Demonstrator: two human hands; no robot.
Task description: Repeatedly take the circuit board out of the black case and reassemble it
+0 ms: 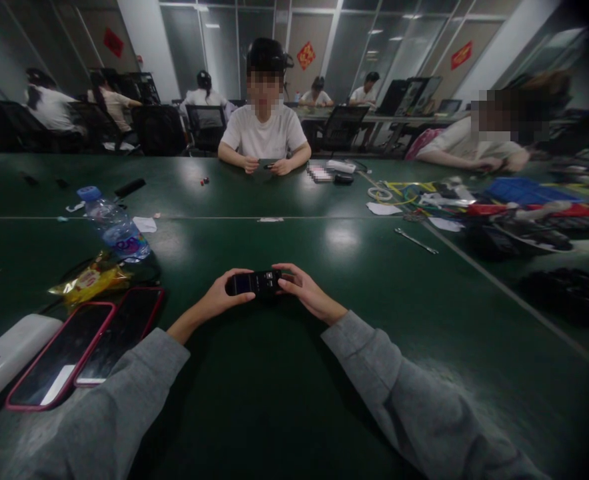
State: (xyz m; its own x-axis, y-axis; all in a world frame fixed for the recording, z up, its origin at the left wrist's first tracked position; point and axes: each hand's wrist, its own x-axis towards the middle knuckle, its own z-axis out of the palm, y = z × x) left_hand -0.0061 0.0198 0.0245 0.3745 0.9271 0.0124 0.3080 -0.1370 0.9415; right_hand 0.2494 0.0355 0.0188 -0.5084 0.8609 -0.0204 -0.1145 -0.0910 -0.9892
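A small black device with a dark screen and white markings lies level between my two hands, just over the green table. My left hand grips its left end, with the thumb along the near edge and the fingers behind. The right end is held by my right hand, whose thumb rests at the near corner and whose fingers reach round the far side. Both grey sleeves lead in from the bottom. The device's underside is hidden.
Left of my hands are two red-edged phones, a white power bank, a yellow packet and a water bottle. A wrench and cables lie right. A person sits opposite.
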